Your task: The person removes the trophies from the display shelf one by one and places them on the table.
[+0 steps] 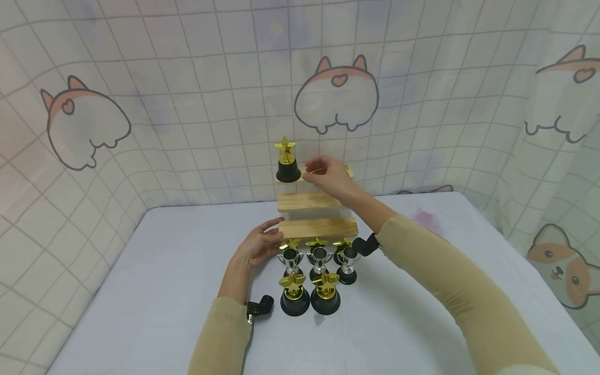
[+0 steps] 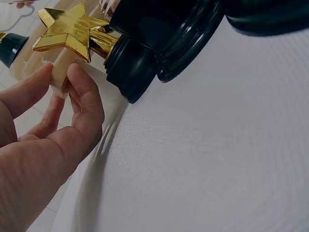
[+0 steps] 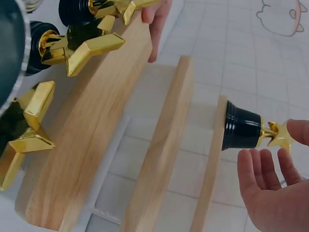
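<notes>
A three-tier wooden stand rises at the back, its lowest step [image 1: 319, 228] nearest me. My left hand [image 1: 260, 245] pinches the left end of that step; in the left wrist view thumb and fingers lie on both sides of the board end [image 2: 60, 75]. On the left of the top step stands an upright gold star trophy [image 1: 288, 171] with a black base. My right hand [image 1: 334, 179] is just right of it, fingers loosely bent and a gap between fingertips and trophy. In the right wrist view its thumb overlaps the star [image 3: 278, 135]. Nothing shows in its grasp.
Before the stand, trophies are grouped in rows: three silver cups [image 1: 320, 255], two gold star trophies [image 1: 325, 297] in front, and more gold stars [image 1: 316, 242] behind, close against the lowest step. A white cloth [image 1: 178, 291] covers the table; a patterned curtain [image 1: 211, 104] hangs behind.
</notes>
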{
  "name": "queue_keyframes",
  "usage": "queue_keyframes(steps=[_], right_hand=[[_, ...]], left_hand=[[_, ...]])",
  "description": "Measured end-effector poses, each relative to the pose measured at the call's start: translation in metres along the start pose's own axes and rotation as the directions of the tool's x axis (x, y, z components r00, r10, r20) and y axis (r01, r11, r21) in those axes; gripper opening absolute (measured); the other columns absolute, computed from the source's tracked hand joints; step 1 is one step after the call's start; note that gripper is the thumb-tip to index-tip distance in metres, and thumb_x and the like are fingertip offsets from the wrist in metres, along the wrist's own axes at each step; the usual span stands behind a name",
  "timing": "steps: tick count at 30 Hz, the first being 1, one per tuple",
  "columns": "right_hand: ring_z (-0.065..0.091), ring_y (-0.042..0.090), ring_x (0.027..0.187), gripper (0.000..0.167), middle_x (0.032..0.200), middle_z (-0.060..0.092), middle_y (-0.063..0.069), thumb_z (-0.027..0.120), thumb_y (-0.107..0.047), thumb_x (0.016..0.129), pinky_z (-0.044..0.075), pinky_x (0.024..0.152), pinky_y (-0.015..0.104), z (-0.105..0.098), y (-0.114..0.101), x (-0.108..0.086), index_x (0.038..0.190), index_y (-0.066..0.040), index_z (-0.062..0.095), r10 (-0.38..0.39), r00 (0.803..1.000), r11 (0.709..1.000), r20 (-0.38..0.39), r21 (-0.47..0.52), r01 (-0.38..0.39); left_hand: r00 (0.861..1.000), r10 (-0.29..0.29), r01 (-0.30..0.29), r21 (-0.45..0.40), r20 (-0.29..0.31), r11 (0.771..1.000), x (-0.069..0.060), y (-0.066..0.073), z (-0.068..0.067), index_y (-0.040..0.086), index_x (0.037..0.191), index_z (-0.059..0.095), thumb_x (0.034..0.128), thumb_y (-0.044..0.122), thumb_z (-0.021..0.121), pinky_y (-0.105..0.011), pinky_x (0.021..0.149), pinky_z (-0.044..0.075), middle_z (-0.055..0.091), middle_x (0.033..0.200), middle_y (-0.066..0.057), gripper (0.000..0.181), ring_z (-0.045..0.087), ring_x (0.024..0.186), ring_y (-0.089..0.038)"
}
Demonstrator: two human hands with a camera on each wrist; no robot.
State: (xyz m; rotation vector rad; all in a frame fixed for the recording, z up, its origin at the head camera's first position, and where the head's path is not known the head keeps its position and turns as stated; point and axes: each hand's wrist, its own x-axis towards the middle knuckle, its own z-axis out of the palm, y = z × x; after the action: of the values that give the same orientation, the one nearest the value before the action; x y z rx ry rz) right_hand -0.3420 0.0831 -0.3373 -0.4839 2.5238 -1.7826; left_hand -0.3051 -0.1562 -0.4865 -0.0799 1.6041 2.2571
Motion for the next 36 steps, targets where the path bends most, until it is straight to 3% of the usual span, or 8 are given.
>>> queue_keyframes(steps=[4,12,24,31,36], right_hand=[[0.060,0.026,0.116,0.040,0.125,0.063,0.012,0.074,-0.021,0.097,0.055,0.094,0.038,0.005,0.001,0.010,0.130,-0.003,0.061,-0.008,1.000,0.999,-0.020,-0.048,0.007],[0.056,0.026,0.124,0.054,0.139,0.058,0.013,0.076,-0.025,0.096,0.051,0.103,0.039,0.012,-0.001,0.029,0.141,-0.002,0.055,0.018,0.999,0.999,-0.028,-0.043,-0.019],[0.053,0.026,0.129,0.060,0.143,0.054,0.010,0.078,-0.030,0.094,0.052,0.102,0.038,0.035,-0.001,0.040,0.143,-0.007,0.052,0.079,0.994,0.995,-0.081,-0.054,-0.083],[0.058,0.026,0.124,0.053,0.138,0.059,0.012,0.078,-0.024,0.094,0.055,0.097,0.035,0.046,0.005,0.050,0.138,-0.003,0.057,0.060,0.990,0.998,-0.125,-0.017,-0.062],[0.061,0.026,0.120,0.048,0.132,0.062,0.013,0.078,-0.020,0.095,0.056,0.096,0.032,0.051,0.004,0.052,0.135,-0.001,0.060,0.045,0.987,0.999,-0.153,0.014,-0.043]], left_hand=[[1.000,0.002,-0.002,0.000,0.002,1.000,0.000,-0.001,0.000,0.004,0.155,0.040,0.0995,-0.009,0.057,-0.032,0.085,0.059,0.051,0.142,-0.022,0.060,0.066,0.107,-0.024],[1.000,0.004,-0.003,-0.011,0.010,1.000,-0.003,0.002,0.001,0.004,0.156,0.039,0.0995,-0.009,0.057,-0.029,0.083,0.058,0.051,0.140,-0.020,0.061,0.066,0.106,-0.022],[1.000,0.006,-0.006,-0.027,0.020,1.000,-0.003,-0.001,0.000,0.004,0.156,0.038,0.1001,-0.009,0.055,-0.031,0.083,0.059,0.051,0.141,-0.021,0.060,0.066,0.106,-0.022],[1.000,0.003,-0.002,-0.023,0.030,1.000,-0.005,0.001,-0.002,0.003,0.157,0.036,0.1005,-0.009,0.055,-0.031,0.082,0.058,0.053,0.138,-0.020,0.060,0.067,0.103,-0.022],[1.000,-0.007,0.007,-0.019,0.024,1.000,-0.005,0.002,-0.001,0.004,0.156,0.038,0.0997,-0.009,0.056,-0.035,0.089,0.057,0.053,0.136,-0.018,0.061,0.066,0.104,-0.022]])
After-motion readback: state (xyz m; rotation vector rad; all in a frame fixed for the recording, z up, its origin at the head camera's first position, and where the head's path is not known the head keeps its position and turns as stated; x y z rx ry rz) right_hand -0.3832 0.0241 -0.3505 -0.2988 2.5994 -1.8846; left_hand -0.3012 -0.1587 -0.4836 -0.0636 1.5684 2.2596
